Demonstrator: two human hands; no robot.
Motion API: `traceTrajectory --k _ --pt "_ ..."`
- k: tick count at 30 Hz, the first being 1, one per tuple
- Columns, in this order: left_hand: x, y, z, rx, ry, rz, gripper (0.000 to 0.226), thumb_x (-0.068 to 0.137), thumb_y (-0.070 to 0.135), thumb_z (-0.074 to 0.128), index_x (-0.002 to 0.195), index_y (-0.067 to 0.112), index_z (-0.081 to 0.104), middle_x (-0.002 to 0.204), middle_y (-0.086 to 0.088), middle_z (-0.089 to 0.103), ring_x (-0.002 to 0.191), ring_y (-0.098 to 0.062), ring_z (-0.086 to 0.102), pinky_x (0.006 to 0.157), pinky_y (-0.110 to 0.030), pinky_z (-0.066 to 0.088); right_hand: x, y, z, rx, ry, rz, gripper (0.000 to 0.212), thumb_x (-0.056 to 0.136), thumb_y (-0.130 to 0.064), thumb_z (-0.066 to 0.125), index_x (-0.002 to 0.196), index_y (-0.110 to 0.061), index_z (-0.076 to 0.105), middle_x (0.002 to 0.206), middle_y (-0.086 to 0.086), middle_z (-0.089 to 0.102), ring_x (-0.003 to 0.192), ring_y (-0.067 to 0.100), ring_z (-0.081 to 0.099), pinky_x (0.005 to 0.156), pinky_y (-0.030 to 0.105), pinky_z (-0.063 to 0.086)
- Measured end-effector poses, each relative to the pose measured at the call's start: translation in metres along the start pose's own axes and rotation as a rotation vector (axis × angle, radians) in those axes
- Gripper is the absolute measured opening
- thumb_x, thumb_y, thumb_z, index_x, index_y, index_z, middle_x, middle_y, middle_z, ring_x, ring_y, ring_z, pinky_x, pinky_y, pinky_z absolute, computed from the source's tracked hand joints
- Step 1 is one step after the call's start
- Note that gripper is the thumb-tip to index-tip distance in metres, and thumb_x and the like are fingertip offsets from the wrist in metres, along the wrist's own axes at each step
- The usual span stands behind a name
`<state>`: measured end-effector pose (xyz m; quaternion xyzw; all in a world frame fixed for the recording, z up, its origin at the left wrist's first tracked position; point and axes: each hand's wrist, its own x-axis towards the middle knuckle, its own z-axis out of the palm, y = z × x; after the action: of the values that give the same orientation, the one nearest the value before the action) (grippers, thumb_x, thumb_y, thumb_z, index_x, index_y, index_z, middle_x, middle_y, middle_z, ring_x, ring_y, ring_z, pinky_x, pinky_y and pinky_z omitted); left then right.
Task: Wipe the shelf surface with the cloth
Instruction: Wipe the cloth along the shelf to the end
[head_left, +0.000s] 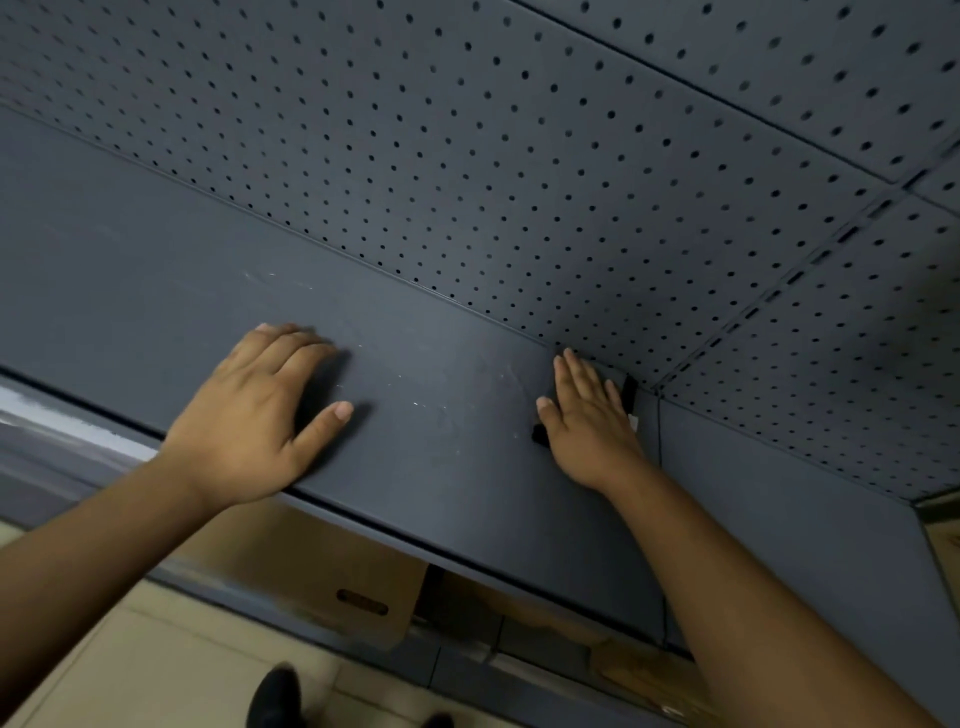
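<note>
Grey shelf (441, 374), unlabelled, bears left hand (249, 415) spread flat and right hand (589, 421) flat, both empty.

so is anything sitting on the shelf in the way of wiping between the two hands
Nothing visible does. The shelf is bare between the left hand and right hand, apart from faint pale marks. A dark bit shows under the right hand; no cloth is clearly visible.

Shop or stockroom, grey metal shelf (156, 270), pegboard back panel (519, 130) (slotted uprights), cardboard boxes (322, 571) below

No readable text or labels anywhere.
</note>
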<state>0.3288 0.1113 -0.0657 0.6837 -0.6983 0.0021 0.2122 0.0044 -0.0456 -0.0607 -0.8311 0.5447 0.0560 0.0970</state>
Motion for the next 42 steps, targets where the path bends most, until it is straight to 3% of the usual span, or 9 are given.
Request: traceTrajectory --k 9,18,24,28,33,42 --pt "-0.003 -0.002 0.001 -0.013 0.021 0.019 0.077 0.099 0.063 0.032 0.138 0.002 0.057 0.137 -0.02 0.061 0.137 -0.04 0.049 0.124 -0.051 0.029 -0.064 -0.026 0.009 0.038 -0.006 -0.017 0.064 0.104 -0.049 0.009 0.156 -0.023 -0.017 0.164 -0.006 -0.025 0.147 0.006 -0.023 0.12 0.035 -0.014" --pt "0.0 -0.017 -0.003 0.005 0.039 0.099 0.075 0.099 0.064 0.034 0.139 0.004 0.056 0.137 -0.019 0.061 0.137 -0.041 0.049 0.124 -0.056 0.028 -0.132 -0.061 0.024 0.016 -0.022 -0.024 0.071 0.093 -0.06 -0.007 0.152 -0.027 -0.026 0.156 -0.013 -0.039 0.139 -0.001 -0.037 0.12 0.036 -0.016" --pt "0.003 -0.056 -0.007 0.03 0.053 0.043 0.078 0.099 0.067 0.031 0.138 0.003 0.055 0.136 -0.022 0.061 0.136 -0.042 0.049 0.122 -0.058 0.03 -0.101 -0.057 0.021 0.027 -0.007 -0.007 0.068 0.096 -0.058 -0.004 0.153 -0.027 -0.024 0.159 -0.012 -0.035 0.141 -0.001 -0.034 0.119 0.033 -0.017" --pt "0.002 -0.052 -0.004 0.009 0.044 0.076 0.075 0.099 0.064 0.034 0.138 0.004 0.055 0.136 -0.02 0.061 0.137 -0.041 0.049 0.123 -0.056 0.03 -0.042 -0.052 0.01 0.047 0.006 0.04 0.064 0.104 -0.049 0.01 0.156 -0.023 -0.017 0.163 -0.006 -0.025 0.147 0.005 -0.024 0.12 0.034 -0.015" --pt "0.001 -0.052 -0.009 -0.022 0.062 0.068 0.072 0.099 0.06 0.037 0.137 0.002 0.056 0.136 -0.021 0.061 0.136 -0.041 0.05 0.124 -0.055 0.029 0.007 -0.045 0.004 0.022 0.007 0.062 0.064 0.104 -0.049 0.011 0.157 -0.022 -0.013 0.165 -0.004 -0.019 0.15 0.008 -0.017 0.121 0.037 -0.012" --pt "0.001 -0.049 -0.012 -0.027 0.035 0.052 0.074 0.098 0.062 0.036 0.137 0.003 0.056 0.135 -0.021 0.061 0.135 -0.041 0.051 0.123 -0.055 0.03 0.01 -0.046 0.002 0.015 0.01 0.045 0.064 0.104 -0.048 0.012 0.157 -0.019 -0.011 0.166 -0.002 -0.017 0.151 0.01 -0.015 0.121 0.036 -0.011"
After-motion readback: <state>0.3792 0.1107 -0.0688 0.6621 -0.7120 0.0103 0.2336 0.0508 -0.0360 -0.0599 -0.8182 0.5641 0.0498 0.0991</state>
